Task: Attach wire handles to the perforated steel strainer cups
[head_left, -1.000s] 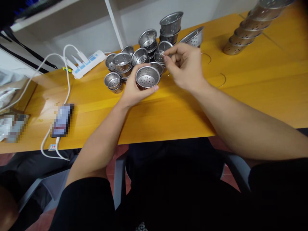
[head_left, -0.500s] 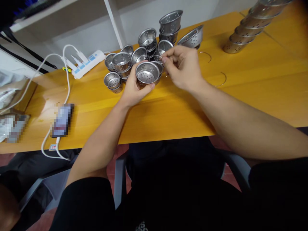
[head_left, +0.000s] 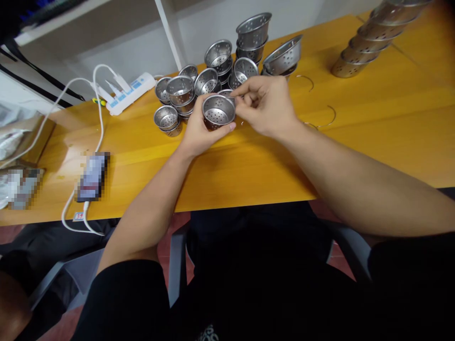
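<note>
My left hand [head_left: 196, 130] is wrapped round a small perforated metal strainer cup [head_left: 218, 111], holding it above the table with its mouth tilted toward me. My right hand [head_left: 265, 103] is at the cup's right rim, thumb and forefinger pinched on a thin curved wire [head_left: 230, 97], most of it hard to make out. Close behind both hands are more perforated cups, among them a double stack [head_left: 180, 91] and a cup [head_left: 245, 71] lying tilted. Two loose curved wires, one nearer [head_left: 332, 116] and one farther [head_left: 308, 81], lie on the table right of my right hand.
A leaning tower of nested cups [head_left: 369, 45] stands at the back right of the wooden table [head_left: 249, 175]. A white power strip [head_left: 131, 94] with plugged cables is at the back left. A phone [head_left: 93, 177] on a cable lies near the front edge.
My right hand has moved slightly down and left, bringing the wire to the rim of the cup. My left hand keeps its hold on the cup, almost in place.
</note>
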`<state>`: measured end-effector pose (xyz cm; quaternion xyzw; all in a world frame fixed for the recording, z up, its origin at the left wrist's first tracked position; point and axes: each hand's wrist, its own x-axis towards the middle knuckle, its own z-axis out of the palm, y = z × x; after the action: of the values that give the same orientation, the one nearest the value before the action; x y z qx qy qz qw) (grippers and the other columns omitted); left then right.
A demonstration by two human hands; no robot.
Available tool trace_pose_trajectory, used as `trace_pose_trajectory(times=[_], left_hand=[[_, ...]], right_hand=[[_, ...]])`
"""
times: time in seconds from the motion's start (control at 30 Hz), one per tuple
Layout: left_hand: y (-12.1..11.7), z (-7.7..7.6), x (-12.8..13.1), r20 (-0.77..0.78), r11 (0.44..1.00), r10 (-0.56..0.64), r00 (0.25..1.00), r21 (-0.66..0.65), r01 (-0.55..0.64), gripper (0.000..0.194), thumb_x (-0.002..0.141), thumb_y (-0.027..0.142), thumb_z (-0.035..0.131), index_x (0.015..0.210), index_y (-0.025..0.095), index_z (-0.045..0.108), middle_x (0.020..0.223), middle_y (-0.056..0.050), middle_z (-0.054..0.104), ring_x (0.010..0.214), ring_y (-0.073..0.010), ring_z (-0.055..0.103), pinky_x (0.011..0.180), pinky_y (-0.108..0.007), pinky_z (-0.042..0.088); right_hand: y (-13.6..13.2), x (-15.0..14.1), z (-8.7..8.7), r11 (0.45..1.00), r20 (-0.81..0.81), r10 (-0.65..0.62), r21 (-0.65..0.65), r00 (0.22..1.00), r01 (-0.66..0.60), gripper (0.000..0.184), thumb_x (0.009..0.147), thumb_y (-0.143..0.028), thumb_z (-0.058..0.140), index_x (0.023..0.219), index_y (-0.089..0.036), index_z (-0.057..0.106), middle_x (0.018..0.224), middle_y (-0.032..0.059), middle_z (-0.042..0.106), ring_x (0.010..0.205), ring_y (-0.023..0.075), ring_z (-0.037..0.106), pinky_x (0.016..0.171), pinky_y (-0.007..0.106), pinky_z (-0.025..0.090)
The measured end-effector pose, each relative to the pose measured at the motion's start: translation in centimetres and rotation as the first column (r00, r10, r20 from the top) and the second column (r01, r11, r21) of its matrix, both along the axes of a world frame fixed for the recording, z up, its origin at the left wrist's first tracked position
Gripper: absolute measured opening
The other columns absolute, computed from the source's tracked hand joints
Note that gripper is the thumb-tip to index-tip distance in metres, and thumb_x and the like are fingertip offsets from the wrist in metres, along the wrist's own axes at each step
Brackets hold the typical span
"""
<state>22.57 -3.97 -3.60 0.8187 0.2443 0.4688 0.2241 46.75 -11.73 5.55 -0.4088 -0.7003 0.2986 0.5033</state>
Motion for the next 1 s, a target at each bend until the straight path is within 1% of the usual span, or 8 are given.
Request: trace_pose_trajectory(times=[0.13,0.27,0.33,0.57,0.8,0.9,0.97,1.0], left_hand=[[-0.2,0.0,0.2,-0.01,1.0,-0.01,1.0,0.028,0.01,0.12,0.083,0.099,0.094,0.172,0.035,0.046,0.158,-0.013,0.067,0.149,-0.0379,0.074,0.135,-0.061,0.059],[-0.5,0.2,0.3,-0.035,1.0,-0.011,0.999,0.026,0.012,0.124,0.08,0.102,0.094,0.173,0.036,0.044,0.157,-0.011,0.066,0.151,-0.0395,0.074,0.137,-0.064,0.056],[-0.5,0.2,0.4,-0.028,1.0,-0.01,1.0,0.027,0.011,0.124,0.079,0.103,0.094,0.171,0.036,0.045,0.155,-0.011,0.066,0.15,-0.0392,0.075,0.136,-0.063,0.057],[-0.9,0.6,0.5,-0.006,0.999,-0.002,1.0,0.035,0.003,0.123,0.075,0.103,0.096,0.165,0.034,0.048,0.153,-0.011,0.068,0.145,-0.0386,0.077,0.132,-0.062,0.06],[-1.6,1.1,0.6,-0.04,1.0,0.007,0.999,-0.01,-0.008,0.112,0.084,0.098,0.094,0.165,0.032,0.055,0.151,-0.01,0.07,0.148,-0.039,0.075,0.136,-0.063,0.056],[-1.4,1.1,0.2,-0.022,0.999,0.0,1.0,-0.045,-0.001,0.101,0.091,0.098,0.088,0.16,0.03,0.06,0.146,-0.01,0.073,0.147,-0.0381,0.074,0.137,-0.063,0.055],[-1.3,1.2,-0.1,-0.013,0.998,-0.005,1.0,-0.063,0.004,0.093,0.097,0.098,0.081,0.157,0.029,0.064,0.141,-0.009,0.074,0.145,-0.0378,0.074,0.137,-0.063,0.054],[-1.2,1.3,-0.3,-0.006,0.998,-0.01,1.0,-0.067,0.01,0.09,0.099,0.099,0.078,0.156,0.029,0.066,0.139,-0.009,0.075,0.143,-0.0375,0.075,0.136,-0.063,0.055]], right_hand=[[0.2,-0.2,-0.5,0.999,0.038,-0.033,0.01,0.999,0.033,0.015,0.1,-0.038,0.09,0.096,-0.034,0.076,0.072,-0.0019,0.061,0.068,0.02,0.048,0.078,0.043,0.052],[0.3,-0.4,-0.7,0.998,0.039,-0.06,0.017,0.997,0.059,0.02,0.1,-0.047,0.092,0.096,-0.035,0.077,0.072,0.0012,0.064,0.073,0.0257,0.058,0.069,0.045,0.053],[0.2,-0.5,-0.6,0.998,0.036,-0.066,0.015,0.997,0.065,0.022,0.099,-0.05,0.092,0.095,-0.035,0.077,0.072,0.0019,0.063,0.073,0.0269,0.059,0.067,0.046,0.052],[-0.1,-0.5,-0.3,0.999,-0.001,-0.028,0.021,1.0,0.028,0.02,0.099,-0.043,0.092,0.095,-0.035,0.074,0.069,-0.0008,0.059,0.071,0.0241,0.052,0.073,0.046,0.051],[-0.1,-1.2,-0.7,0.998,0.001,-0.063,-0.011,0.998,0.063,0.02,0.098,-0.045,0.094,0.099,-0.036,0.076,0.073,0.0007,0.062,0.073,0.0274,0.062,0.066,0.044,0.052],[-0.2,-0.9,-0.2,0.999,-0.088,0.031,0.011,0.996,-0.03,0.017,0.105,-0.039,0.089,0.095,-0.032,0.077,0.084,0.0021,0.073,0.074,0.023,0.064,0.068,0.04,0.055],[-0.1,-0.3,0.2,0.985,-0.143,0.17,0.016,0.975,-0.17,0.016,0.109,-0.039,0.088,0.098,-0.03,0.081,0.092,0.002,0.079,0.07,0.018,0.062,0.069,0.037,0.056],[0.0,0.0,0.3,0.97,-0.15,0.242,0.01,0.959,-0.243,0.017,0.109,-0.044,0.09,0.104,-0.03,0.083,0.097,0.0016,0.082,0.068,0.016,0.062,0.068,0.036,0.056]])
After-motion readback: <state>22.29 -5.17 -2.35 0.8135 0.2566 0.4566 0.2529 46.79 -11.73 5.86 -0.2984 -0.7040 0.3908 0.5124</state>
